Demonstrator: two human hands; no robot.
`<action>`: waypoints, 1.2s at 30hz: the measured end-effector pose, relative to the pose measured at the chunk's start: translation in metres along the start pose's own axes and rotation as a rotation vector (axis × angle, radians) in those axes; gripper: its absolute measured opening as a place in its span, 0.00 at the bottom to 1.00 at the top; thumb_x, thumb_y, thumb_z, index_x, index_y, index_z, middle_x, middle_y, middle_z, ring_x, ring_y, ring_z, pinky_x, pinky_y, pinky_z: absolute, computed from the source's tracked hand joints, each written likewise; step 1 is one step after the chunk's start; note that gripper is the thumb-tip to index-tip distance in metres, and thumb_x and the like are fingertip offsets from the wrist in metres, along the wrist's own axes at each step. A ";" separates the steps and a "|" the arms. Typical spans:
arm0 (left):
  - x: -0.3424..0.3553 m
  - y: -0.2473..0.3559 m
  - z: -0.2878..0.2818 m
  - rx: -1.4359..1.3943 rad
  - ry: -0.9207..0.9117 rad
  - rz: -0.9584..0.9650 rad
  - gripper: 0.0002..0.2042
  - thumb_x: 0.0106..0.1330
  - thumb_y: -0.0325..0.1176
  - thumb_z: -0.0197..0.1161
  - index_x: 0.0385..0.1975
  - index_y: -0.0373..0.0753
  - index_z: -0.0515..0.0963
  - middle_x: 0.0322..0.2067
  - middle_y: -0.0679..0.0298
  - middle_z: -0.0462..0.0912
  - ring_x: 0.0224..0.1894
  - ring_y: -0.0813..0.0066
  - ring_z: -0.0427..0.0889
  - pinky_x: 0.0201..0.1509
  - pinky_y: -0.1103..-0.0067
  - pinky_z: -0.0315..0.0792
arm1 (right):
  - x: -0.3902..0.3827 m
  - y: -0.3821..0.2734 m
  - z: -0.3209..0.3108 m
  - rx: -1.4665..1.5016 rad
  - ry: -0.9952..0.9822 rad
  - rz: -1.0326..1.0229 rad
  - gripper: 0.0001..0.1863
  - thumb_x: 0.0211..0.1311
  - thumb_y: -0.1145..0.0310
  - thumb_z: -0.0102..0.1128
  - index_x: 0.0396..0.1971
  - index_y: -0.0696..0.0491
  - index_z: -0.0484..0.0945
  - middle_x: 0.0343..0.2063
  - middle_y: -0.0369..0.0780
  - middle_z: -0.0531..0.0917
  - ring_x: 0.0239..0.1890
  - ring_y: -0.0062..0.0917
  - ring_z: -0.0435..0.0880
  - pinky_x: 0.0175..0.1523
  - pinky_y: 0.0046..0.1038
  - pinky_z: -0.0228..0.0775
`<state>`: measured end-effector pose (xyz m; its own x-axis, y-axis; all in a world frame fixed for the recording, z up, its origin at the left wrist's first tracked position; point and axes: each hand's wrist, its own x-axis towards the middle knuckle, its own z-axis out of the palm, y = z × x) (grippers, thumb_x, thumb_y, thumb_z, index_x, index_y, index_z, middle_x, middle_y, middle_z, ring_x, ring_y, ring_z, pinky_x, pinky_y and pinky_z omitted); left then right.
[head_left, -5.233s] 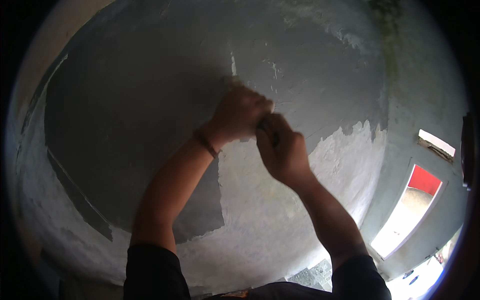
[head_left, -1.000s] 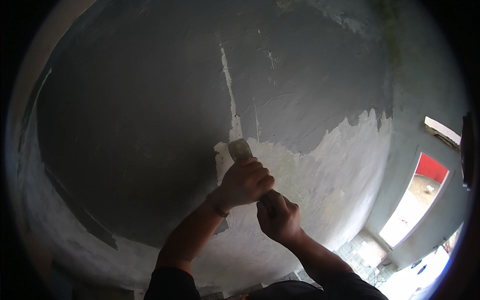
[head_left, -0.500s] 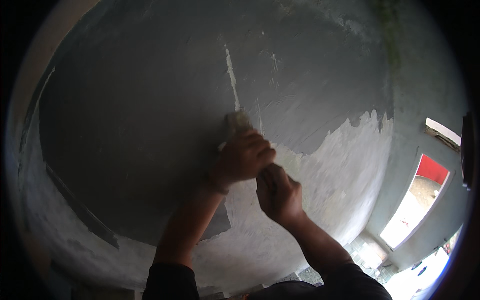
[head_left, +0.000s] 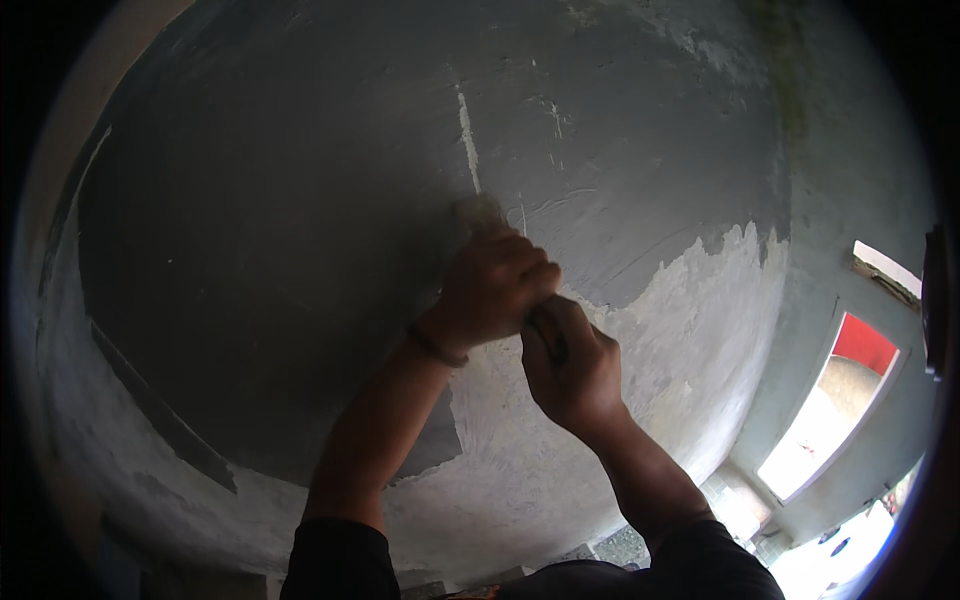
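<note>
In front of me is a wall (head_left: 300, 200) with a dark grey layer over most of it and a pale, rough surface lower down. Both my hands hold one trowel (head_left: 480, 210), whose light, flat tip meets the dark layer just below a thin whitish streak (head_left: 468, 140). My left hand (head_left: 495, 287) is closed around its front part, close to the tip. Behind and below it, my right hand (head_left: 575, 362) wraps the dark handle. Much of the tool is hidden by my fingers, so its full shape does not show.
A side wall (head_left: 830, 220) meets this one at the right, with a small opening (head_left: 888, 268) above a taller, bright opening (head_left: 830, 405) that shows red through it. Pale blocks or tiles (head_left: 735, 505) lie low at the right. A ragged edge borders the dark layer.
Both hands and the trowel have slid a little up and to the right along the wall. The tip now covers the lower end of the whitish streak. My grip looks the same.
</note>
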<state>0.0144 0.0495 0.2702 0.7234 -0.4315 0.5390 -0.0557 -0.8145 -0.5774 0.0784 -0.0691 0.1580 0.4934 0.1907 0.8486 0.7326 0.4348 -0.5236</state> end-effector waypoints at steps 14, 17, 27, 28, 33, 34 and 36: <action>0.002 0.006 0.001 -0.049 0.140 0.299 0.07 0.53 0.32 0.66 0.24 0.44 0.72 0.22 0.65 0.74 0.28 0.66 0.80 0.42 0.69 0.75 | -0.003 -0.003 -0.007 0.030 -0.079 -0.080 0.10 0.63 0.77 0.64 0.43 0.58 0.76 0.27 0.46 0.86 0.29 0.39 0.90 0.32 0.31 0.80; 0.006 0.001 -0.003 -0.015 0.065 0.183 0.06 0.56 0.32 0.65 0.25 0.44 0.73 0.22 0.66 0.76 0.31 0.67 0.83 0.46 0.70 0.77 | 0.003 -0.002 -0.003 0.037 -0.053 -0.060 0.11 0.63 0.77 0.64 0.43 0.58 0.76 0.27 0.46 0.86 0.30 0.38 0.90 0.33 0.31 0.80; 0.013 -0.011 -0.001 0.010 0.122 0.204 0.05 0.57 0.32 0.64 0.24 0.44 0.73 0.22 0.66 0.77 0.31 0.68 0.82 0.43 0.70 0.76 | 0.015 -0.003 -0.003 0.044 -0.021 -0.105 0.09 0.63 0.75 0.63 0.42 0.55 0.77 0.30 0.43 0.86 0.31 0.38 0.89 0.34 0.33 0.80; 0.016 -0.012 -0.002 0.039 0.127 0.235 0.06 0.57 0.32 0.64 0.24 0.44 0.73 0.22 0.66 0.76 0.31 0.68 0.82 0.42 0.70 0.76 | 0.017 -0.004 -0.003 0.077 -0.047 -0.105 0.10 0.64 0.77 0.63 0.43 0.58 0.76 0.30 0.46 0.86 0.32 0.40 0.90 0.36 0.32 0.81; 0.020 -0.011 -0.011 0.039 0.024 0.126 0.05 0.58 0.31 0.64 0.25 0.44 0.74 0.23 0.66 0.77 0.32 0.67 0.83 0.47 0.68 0.77 | 0.021 -0.008 -0.007 0.031 -0.002 -0.090 0.09 0.64 0.76 0.62 0.43 0.58 0.76 0.30 0.46 0.87 0.32 0.40 0.90 0.36 0.34 0.81; 0.017 -0.007 -0.011 0.007 0.053 0.141 0.06 0.57 0.30 0.64 0.24 0.44 0.73 0.23 0.65 0.76 0.32 0.66 0.82 0.48 0.67 0.77 | 0.019 -0.008 -0.008 0.018 -0.067 -0.082 0.09 0.63 0.75 0.62 0.42 0.55 0.77 0.30 0.43 0.86 0.31 0.38 0.89 0.34 0.34 0.80; 0.017 -0.005 -0.009 0.001 0.096 0.185 0.06 0.56 0.31 0.65 0.23 0.44 0.73 0.23 0.64 0.76 0.32 0.66 0.82 0.47 0.68 0.77 | 0.017 -0.009 -0.006 -0.012 -0.122 -0.025 0.08 0.63 0.72 0.62 0.42 0.49 0.78 0.31 0.39 0.84 0.28 0.36 0.86 0.30 0.34 0.79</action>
<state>0.0213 0.0428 0.2877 0.6318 -0.6088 0.4797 -0.1806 -0.7175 -0.6727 0.0832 -0.0754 0.1768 0.4146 0.2856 0.8640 0.7502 0.4303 -0.5021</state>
